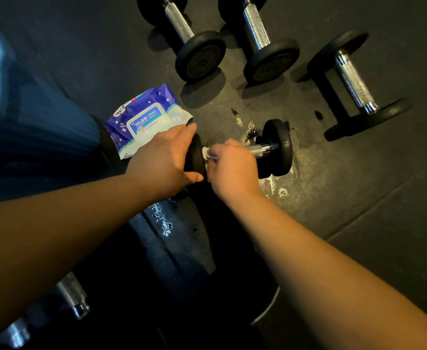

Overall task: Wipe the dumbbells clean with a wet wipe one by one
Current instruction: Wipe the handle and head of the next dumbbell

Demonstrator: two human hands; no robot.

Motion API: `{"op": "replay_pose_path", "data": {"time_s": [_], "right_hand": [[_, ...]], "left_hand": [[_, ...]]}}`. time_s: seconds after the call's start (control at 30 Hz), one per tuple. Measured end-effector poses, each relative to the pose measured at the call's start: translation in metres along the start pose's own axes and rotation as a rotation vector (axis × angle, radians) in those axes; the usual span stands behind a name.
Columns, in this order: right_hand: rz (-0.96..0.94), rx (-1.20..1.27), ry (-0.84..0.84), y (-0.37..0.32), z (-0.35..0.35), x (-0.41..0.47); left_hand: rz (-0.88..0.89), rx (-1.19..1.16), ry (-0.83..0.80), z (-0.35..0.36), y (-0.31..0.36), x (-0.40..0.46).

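Here, hands (199,160) grip round black dumbbell (278,147), knurled chrome handle

You are looking at a black dumbbell (275,147) with a chrome handle lying at center, a white wet wipe (208,155) bunching against its handle. Three more dumbbells (262,39) are lying toward one o'clock.

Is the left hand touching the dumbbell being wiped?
Touching. The head view shows the left hand gripping the near weight plate of the dumbbell, fingers over its top edge and thumb under it.
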State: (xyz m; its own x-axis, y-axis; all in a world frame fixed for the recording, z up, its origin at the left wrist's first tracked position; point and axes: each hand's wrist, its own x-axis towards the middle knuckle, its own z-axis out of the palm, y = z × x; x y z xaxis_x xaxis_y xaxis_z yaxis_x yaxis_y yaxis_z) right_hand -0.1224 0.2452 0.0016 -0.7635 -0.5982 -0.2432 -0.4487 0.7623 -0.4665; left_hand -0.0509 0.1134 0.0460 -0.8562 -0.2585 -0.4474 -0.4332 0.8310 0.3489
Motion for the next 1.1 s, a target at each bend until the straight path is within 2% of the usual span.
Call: {"op": "replay_pose_path", "data": {"time_s": [0.13, 0.23, 0.43, 0.57, 0.77, 0.93, 1.1], "right_hand": [[0.015, -0.041, 0.024, 0.012, -0.003, -0.002], [0.087, -0.059, 0.062, 0.019, -0.008, 0.000], [-0.002, -0.075, -0.036, 0.002, -0.001, -0.022], [0.096, -0.091, 0.027, 0.022, -0.009, -0.021], [-0.007, -0.075, -0.040, 0.002, 0.002, -0.042], [0.129, -0.086, 0.029, 0.027, -0.009, -0.037], [-0.012, -0.033, -0.063, 0.006, 0.003, -0.057]], "left_hand": [[0.017, 0.051, -0.083, 0.009, 0.002, -0.004], [0.032, 0.046, -0.057, 0.016, 0.002, -0.008], [0.058, 0.019, 0.001, 0.022, 0.003, -0.019], [0.046, 0.002, 0.000, 0.025, 0.004, -0.026], [0.039, -0.017, 0.023, 0.031, 0.009, -0.035], [0.037, -0.009, 0.040, 0.034, 0.013, -0.044], [0.030, -0.006, 0.058, 0.037, 0.014, -0.048]]}}
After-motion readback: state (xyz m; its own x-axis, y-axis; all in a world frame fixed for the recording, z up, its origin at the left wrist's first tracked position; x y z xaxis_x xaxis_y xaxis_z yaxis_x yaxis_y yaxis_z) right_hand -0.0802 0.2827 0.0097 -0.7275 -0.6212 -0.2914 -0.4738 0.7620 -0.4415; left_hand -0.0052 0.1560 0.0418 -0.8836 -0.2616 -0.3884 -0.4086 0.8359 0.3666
